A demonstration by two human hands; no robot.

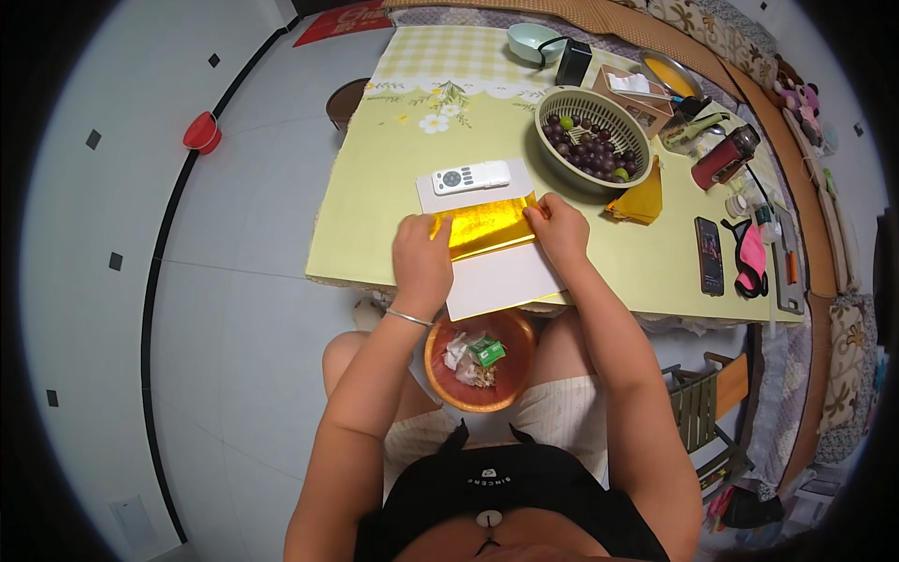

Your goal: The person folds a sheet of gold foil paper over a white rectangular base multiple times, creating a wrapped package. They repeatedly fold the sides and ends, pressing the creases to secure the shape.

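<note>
Pale-green desk [370,206] spreads beneath the left hand [421,260] and right hand [562,230], which pinch opposite ends of the gold sheet [489,230] between them; it looks light, slippery, easily creased, best held by its edges.

At centre, the gold foil sheet [492,225] shows a metallic, highly glossy surface; the white sheet [501,281] appears matt and paper-like. The remote control [471,177] is smooth plastic; the colander [611,113], upper right, slotted plastic; the bangle [410,318], polished metal; the bucket [202,134], upper left, plastic.
</note>
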